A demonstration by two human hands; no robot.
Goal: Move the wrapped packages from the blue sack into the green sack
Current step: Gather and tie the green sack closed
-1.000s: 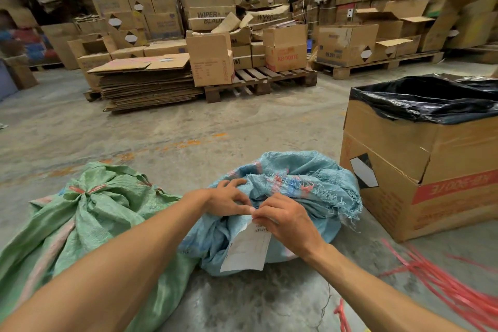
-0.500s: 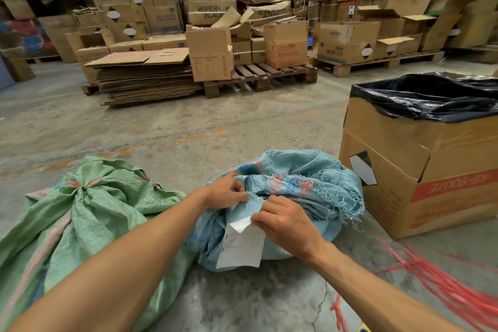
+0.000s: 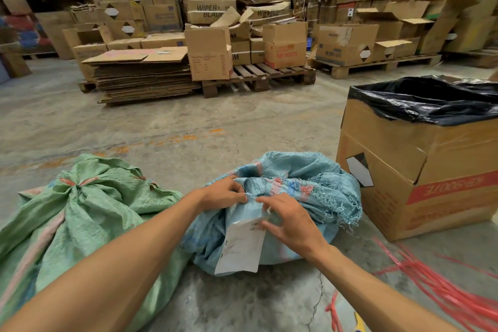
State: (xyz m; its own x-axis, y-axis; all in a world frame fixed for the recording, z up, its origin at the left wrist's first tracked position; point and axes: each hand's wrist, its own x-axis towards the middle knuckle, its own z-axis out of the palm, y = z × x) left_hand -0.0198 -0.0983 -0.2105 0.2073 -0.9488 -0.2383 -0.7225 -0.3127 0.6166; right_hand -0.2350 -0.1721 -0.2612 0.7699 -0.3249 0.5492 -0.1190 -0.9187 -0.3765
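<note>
The blue sack lies bunched on the concrete floor in front of me, its frayed mouth folded over. A white paper label hangs down its near side. My left hand pinches the blue fabric at the mouth. My right hand rests on the sack beside it, fingers spread and touching the label's top edge. The green sack lies to the left, its neck tied with a red band. No wrapped packages show; the blue sack's inside is hidden.
A large cardboard box lined with a black bag stands close on the right. Red plastic straps lie on the floor at lower right. Pallets with stacked cartons and flattened cardboard fill the background.
My right hand has loosened from pinching the label and now lies flatter on the sack. The left hand keeps its hold on the fabric. The label hangs a little lower.
</note>
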